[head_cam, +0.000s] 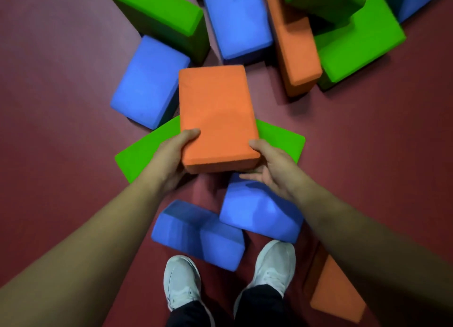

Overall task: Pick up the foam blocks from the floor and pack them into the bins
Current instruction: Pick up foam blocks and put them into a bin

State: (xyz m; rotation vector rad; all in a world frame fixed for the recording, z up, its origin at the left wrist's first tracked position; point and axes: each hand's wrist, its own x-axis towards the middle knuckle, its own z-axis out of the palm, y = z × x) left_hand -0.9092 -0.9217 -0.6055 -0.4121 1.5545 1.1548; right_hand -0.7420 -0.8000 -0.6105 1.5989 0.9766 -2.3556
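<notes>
An orange foam block (pixel 215 111) is held flat in the middle of the view. My left hand (pixel 171 155) grips its near left corner, thumb on top. My right hand (pixel 272 165) grips its near right corner, thumb on the top edge and fingers underneath. Below it a green block (pixel 144 152) lies flat on the dark red floor (pixel 61 106). Two blue blocks (pixel 198 233) (pixel 259 211) lie close to my feet. No bin is in view.
Several more blocks are piled beyond: green (pixel 159 15) (pixel 355 40), blue (pixel 149 81) (pixel 237 20), orange (pixel 294 44). Another orange block (pixel 335 290) sits at the lower right, partly behind my right forearm. My white shoes (pixel 181 280) (pixel 274 265) stand at the bottom.
</notes>
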